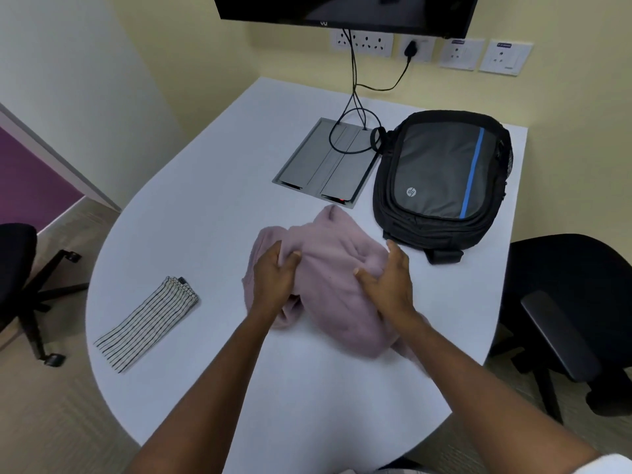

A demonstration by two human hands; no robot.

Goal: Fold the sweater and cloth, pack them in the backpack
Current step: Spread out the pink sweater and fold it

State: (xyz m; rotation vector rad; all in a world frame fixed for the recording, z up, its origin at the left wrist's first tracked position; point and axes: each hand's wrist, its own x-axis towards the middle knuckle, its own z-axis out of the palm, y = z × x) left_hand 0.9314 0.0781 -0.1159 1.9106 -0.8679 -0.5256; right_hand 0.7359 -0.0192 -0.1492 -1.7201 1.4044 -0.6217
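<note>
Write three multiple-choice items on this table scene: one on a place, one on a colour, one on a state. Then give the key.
1. Where does the striped cloth lie?
A. left of the sweater
B. on the backpack
C. on a chair

2. What colour is the stripe on the backpack?
A. red
B. blue
C. yellow

3. What state is the backpack in?
A. standing open
B. hanging from the wall
C. lying flat, zipped shut

Key:
1 A, the cloth lies on the table, apart from the sweater, on the left.
2 B, a blue band runs down its grey front panel.
3 C, no opening shows; the left hand and right hand grip the sweater.
</note>
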